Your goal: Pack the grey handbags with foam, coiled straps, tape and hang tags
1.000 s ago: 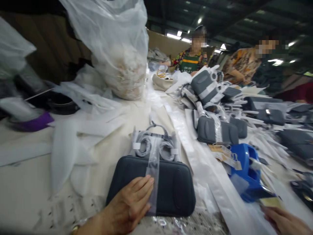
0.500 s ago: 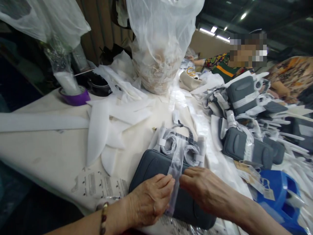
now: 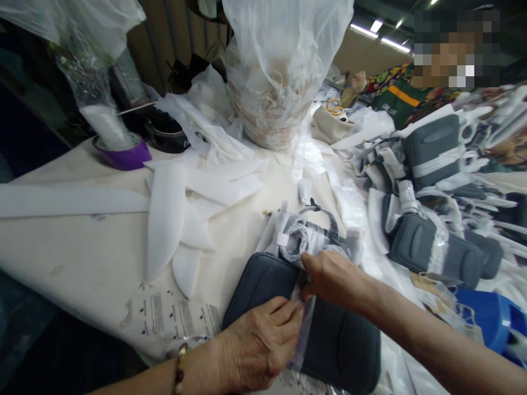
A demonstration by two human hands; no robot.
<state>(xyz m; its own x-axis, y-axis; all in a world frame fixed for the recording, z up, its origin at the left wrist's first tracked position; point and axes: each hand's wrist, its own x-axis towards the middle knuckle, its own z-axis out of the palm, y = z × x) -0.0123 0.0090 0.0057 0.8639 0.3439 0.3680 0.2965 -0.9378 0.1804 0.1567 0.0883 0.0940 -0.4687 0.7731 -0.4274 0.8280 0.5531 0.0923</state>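
A dark grey handbag (image 3: 354, 345) lies on the table in front of me, its handle (image 3: 331, 220) and wrapped rings toward the far side. A clear plastic strip (image 3: 304, 333) runs across the bag's middle. My left hand (image 3: 261, 337), a beaded bracelet at its wrist, pinches the strip from the near left. Just beyond, my right hand (image 3: 331, 277) reaches in from the right, thumb and fingers closed on the strip near the bag's upper edge. The fingers hide part of the strip and one wrapped ring.
White foam sheets (image 3: 166, 219) lie left of the bag. Several similar wrapped grey bags (image 3: 434, 145) are piled at the right, near a blue plastic container (image 3: 486, 321). A plastic-covered bundle (image 3: 272, 109) stands behind. A purple tape roll (image 3: 127, 158) sits at the back left; a co-worker (image 3: 395, 104) is across the table.
My right hand has moved up along the strip toward the bag's upper edge and the wrapped rings. My left hand stays at the strip. The view has shifted slightly.
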